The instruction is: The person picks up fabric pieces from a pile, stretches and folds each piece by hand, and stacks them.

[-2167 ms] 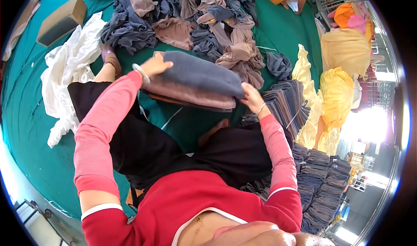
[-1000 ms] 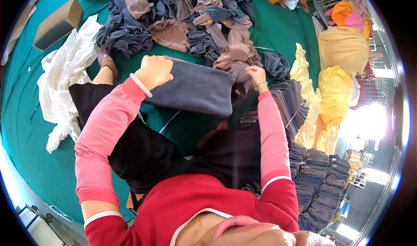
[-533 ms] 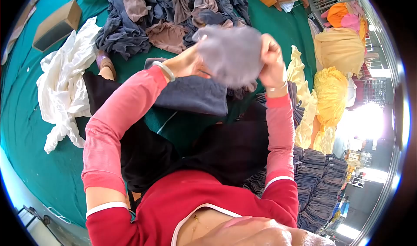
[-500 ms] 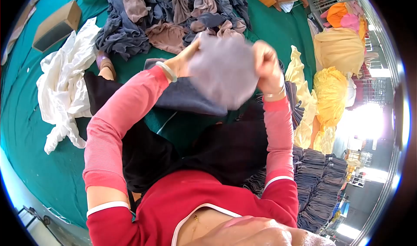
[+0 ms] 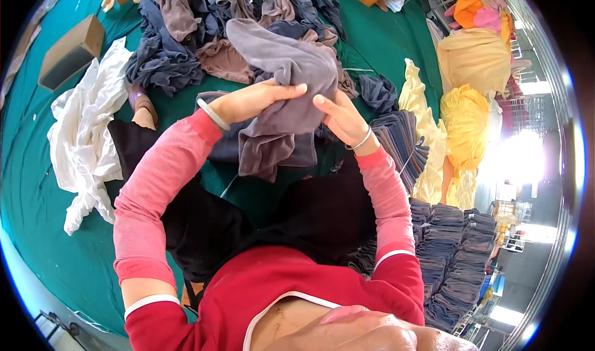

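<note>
Left hand (image 5: 248,102), right hand (image 5: 347,123), fingers (image 5: 290,92) gripped grey cloth (image 5: 296,114): looked light, soft, limp, surest held by edges

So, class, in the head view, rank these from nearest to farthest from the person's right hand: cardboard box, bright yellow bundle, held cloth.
1. Held cloth: touching the right hand.
2. Bright yellow bundle: off to the right.
3. Cardboard box: far upper left.

Bright, strong glare (image 5: 524,155), warped edges
</note>
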`<state>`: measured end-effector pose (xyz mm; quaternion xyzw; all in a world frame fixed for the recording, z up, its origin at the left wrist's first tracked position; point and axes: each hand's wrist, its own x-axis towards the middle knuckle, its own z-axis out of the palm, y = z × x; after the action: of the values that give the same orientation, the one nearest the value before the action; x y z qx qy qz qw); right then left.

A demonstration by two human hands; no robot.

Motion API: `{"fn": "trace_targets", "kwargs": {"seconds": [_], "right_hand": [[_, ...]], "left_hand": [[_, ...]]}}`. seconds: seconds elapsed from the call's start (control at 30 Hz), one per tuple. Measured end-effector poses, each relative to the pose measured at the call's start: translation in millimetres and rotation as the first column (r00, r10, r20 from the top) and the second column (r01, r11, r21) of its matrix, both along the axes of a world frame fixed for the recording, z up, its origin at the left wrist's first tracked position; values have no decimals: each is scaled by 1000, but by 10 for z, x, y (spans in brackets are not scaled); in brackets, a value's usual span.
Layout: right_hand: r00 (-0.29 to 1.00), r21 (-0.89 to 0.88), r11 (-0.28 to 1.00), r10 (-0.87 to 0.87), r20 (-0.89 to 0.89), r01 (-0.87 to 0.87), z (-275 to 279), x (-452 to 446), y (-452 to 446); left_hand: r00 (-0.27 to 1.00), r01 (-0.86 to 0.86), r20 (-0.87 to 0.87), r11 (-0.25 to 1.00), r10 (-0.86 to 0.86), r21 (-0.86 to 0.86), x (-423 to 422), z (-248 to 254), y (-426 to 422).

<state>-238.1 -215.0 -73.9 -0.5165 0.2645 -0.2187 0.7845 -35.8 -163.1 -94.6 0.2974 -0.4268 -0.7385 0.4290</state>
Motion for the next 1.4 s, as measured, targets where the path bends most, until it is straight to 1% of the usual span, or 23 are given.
{"fn": "trace_targets", "kwargs": {"seconds": [0.03, 0.07, 0.17, 0.23, 0.33, 0.47, 0.57, 0.67, 0.77, 0.8, 0.87, 0.9, 0.97, 1.0, 1.07, 1.1, 1.13, 1.17, 1.23, 1.3, 1.33, 1.37, 1.4], "right_hand": [[999, -36, 999, 0, -40, -1, 23, 9, 17], [999, -2, 1000, -27, -38, 27, 46, -4, 8], [996, 67, 993, -94, -5, 94, 103, -86, -92], [992, 114, 987, -117, 48, 111, 133, -125, -140], [959, 312, 927, -256, 124, 207, 132, -156, -145], [981, 166, 970, -188, 53, 177, 166, -192, -218], [976, 165, 963, -216, 3, 212, 82, -215, -281], [955, -125, 950, -292, -46, 285, 46, -179, -246], [927, -483, 834, -360, -108, 267, 71, -152, -198], [925, -491, 829, -363, -109, 267, 86, -159, -189], [938, -258, 908, -346, -20, 329, 143, -183, -193], [939, -134, 929, -344, 26, 344, 190, -198, -195], [939, -88, 938, -326, 111, 336, 308, -260, -189], [924, -99, 922, -363, 119, 375, 336, -295, -180], [906, -86, 906, -401, 135, 414, 448, -375, -177], [869, -56, 871, -479, 124, 488, 370, -529, -315], [849, -44, 861, -490, 195, 507, 435, -602, -333], [825, -31, 851, -500, 263, 525, 499, -673, -346], [747, 87, 801, -586, 314, 592, 499, -891, -535], [735, 42, 783, -600, 316, 620, 505, -1068, -612], [728, 43, 778, -605, 321, 627, 517, -1121, -616], [720, 43, 771, -612, 326, 635, 520, -1165, -619], [724, 28, 773, -605, 332, 633, 525, -1177, -607]], "left_hand": [[1000, 22, 21, 999, -23, 29, 19, -12, -14], [998, 43, 41, 997, -46, 58, 64, -36, -42], [999, -3, -44, 995, 8, 101, 117, -1, -42], [985, -12, -170, 993, 31, 115, 140, 46, -43], [960, -3, -277, 993, 36, 116, 152, 30, -53], [920, -52, -377, 988, 104, 147, 159, -22, -79], [882, -31, -456, 981, 118, 194, 153, -35, -82], [835, -35, -523, 964, 173, 265, 144, -52, -63], [811, 11, -571, 973, 127, 232, 151, -69, -64], [823, 21, -556, 972, 115, 232, 169, -65, -51], [846, 42, -525, 971, 90, 234, 222, -31, -13], [868, 27, -490, 980, 75, 199, 234, -14, -7], [907, 0, -417, 992, 53, 126, 259, 34, 2], [951, -13, -304, 993, 50, 121, 269, 111, 4], [993, -29, -113, 1000, 28, -8, 350, 126, -59], [1000, -26, -16, 997, 25, -71, 393, 130, -77], [996, -43, 75, 992, 52, -119, 440, 202, -62], [977, -22, 204, 974, 69, -224, 546, 169, -117], [960, -38, 261, 971, 101, -234, 731, 124, -165], [961, -151, 190, 959, 199, -242, 784, 236, -96], [940, -204, 209, 933, 272, -297, 799, 159, -132], [934, -192, 231, 927, 273, -322, 833, 182, -124], [938, -208, 205, 927, 280, -311, 852, 155, -140]]}}
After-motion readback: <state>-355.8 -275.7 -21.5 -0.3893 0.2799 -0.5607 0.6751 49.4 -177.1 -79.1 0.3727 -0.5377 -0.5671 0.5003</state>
